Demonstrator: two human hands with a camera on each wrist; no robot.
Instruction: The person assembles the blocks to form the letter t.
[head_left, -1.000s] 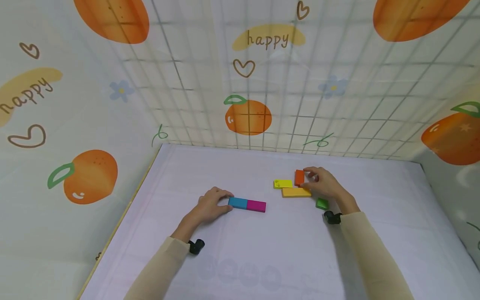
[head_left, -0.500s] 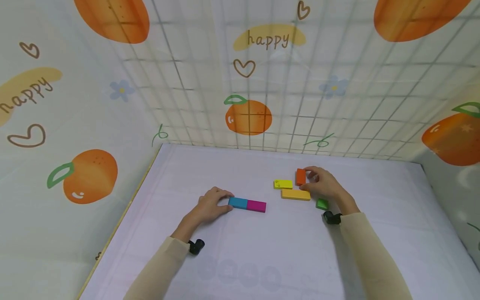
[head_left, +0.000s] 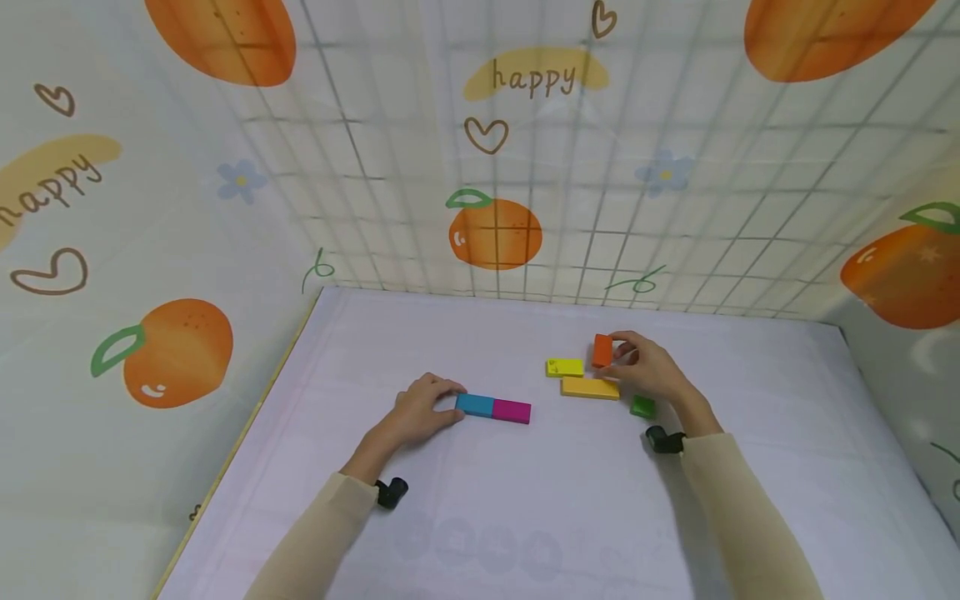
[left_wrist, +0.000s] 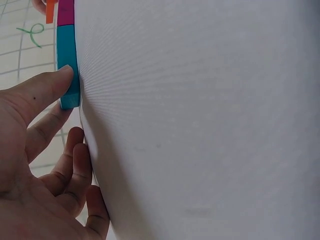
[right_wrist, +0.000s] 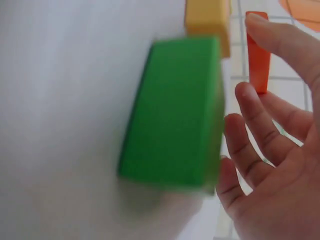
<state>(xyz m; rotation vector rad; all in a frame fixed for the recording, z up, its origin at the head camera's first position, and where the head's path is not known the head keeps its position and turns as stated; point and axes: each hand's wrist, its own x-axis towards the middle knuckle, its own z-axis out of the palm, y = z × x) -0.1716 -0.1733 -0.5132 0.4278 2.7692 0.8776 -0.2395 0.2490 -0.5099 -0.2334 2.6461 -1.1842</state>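
Note:
My left hand (head_left: 422, 410) pinches the near-left end of a blue block (head_left: 475, 405) between thumb and finger. A magenta block (head_left: 512, 412) lies end to end with it, and together they form one straight bar on the table. My right hand (head_left: 648, 367) pinches an orange block (head_left: 602, 351) between thumb and fingertip, behind the amber block (head_left: 590, 388). In the right wrist view the orange block (right_wrist: 258, 55) appears raised off the table, with the other fingers loosely bent below it. In the left wrist view the thumb presses on the blue block (left_wrist: 67, 50).
A yellow block (head_left: 564, 367) with a small mark lies just behind the amber one. A green block (head_left: 642, 407) sits below the right hand, near its wrist camera (head_left: 664, 439). The white table (head_left: 480, 500) meets a patterned cloth wall (head_left: 375, 233) at the back.
My right hand and the orange block have moved slightly away from me and rightward. The amber block has shifted a little toward me. The left hand stays on the blue block.

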